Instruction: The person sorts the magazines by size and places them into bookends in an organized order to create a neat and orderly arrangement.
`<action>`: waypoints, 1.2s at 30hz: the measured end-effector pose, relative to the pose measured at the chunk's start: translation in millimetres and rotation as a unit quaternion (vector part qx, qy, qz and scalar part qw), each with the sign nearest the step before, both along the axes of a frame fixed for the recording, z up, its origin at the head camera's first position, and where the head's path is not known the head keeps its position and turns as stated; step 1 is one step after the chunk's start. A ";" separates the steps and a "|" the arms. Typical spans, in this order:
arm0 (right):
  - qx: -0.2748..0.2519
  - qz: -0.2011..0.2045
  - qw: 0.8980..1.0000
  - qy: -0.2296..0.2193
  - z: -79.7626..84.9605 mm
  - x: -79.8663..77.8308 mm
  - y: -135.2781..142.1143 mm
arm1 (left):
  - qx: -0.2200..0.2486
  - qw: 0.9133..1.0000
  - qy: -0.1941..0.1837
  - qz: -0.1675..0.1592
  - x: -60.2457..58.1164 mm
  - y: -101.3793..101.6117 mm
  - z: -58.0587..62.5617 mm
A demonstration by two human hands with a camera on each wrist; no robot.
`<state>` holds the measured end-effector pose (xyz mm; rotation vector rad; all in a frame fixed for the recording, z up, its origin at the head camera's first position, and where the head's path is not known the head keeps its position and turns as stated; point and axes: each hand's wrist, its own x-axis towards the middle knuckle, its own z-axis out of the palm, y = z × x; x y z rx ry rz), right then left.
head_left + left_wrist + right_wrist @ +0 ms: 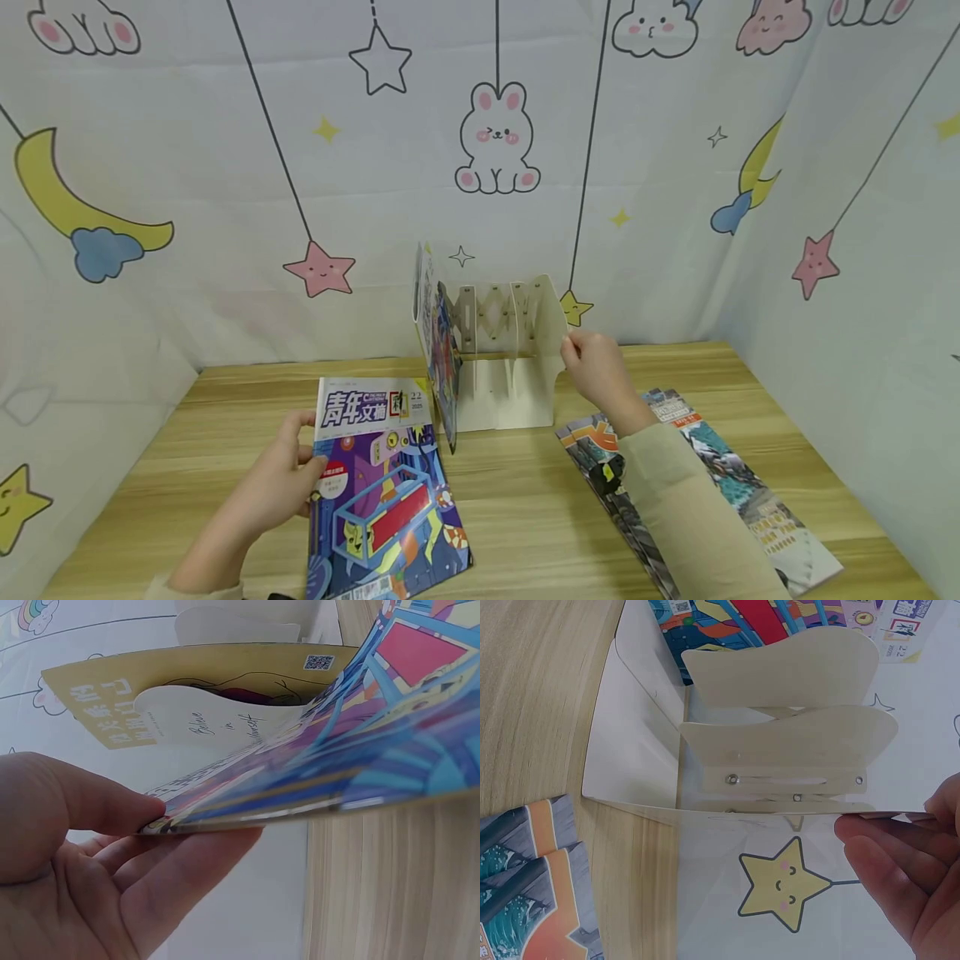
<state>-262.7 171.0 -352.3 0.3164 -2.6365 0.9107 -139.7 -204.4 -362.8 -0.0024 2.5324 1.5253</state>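
Left hand [281, 479] pinches the glossy purple-blue paper magazine [390, 500], lower left of centre; right hand [597, 371] pinches the cream curved-panel metal rack [495, 396], mid-frame. Best brace the rack, magazine unbent.

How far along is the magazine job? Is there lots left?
Some looks done: at least one standing magazine is at the left end of the rack. In hand: the left hand pinches a loose purple magazine, and the right hand grips the rack's right side. Probably left: standing that one up, and perhaps the other magazines lying on the table's right, outside the rack.
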 end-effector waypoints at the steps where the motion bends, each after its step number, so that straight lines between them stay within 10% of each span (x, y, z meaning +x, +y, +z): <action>1: -0.001 0.000 1.000 -0.003 0.3 0.4 -0.2 | 0.001 1.000 0.000 0.001 0.3 0.0 -0.4; 36: -0.001 -0.008 1.000 -0.015 -0.1 0.7 -0.6 | 0.041 0.998 0.042 0.031 20.3 1.1 11.3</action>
